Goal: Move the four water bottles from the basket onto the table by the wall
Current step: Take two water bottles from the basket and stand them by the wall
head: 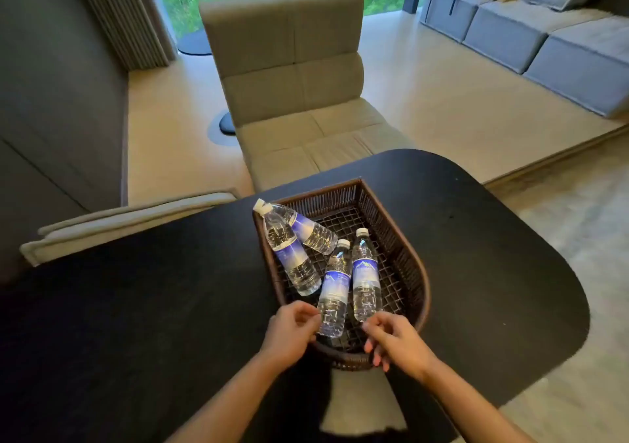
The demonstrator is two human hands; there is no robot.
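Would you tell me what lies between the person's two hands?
In the head view, the bottom ends of two water bottles in the basket.

head view, high, angled down, close

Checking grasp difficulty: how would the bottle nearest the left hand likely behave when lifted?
The bottle looks full, so probably heavy for its size. Its thin ribbed plastic may dent slightly. Round and lying on the basket weave, it could roll if nudged.
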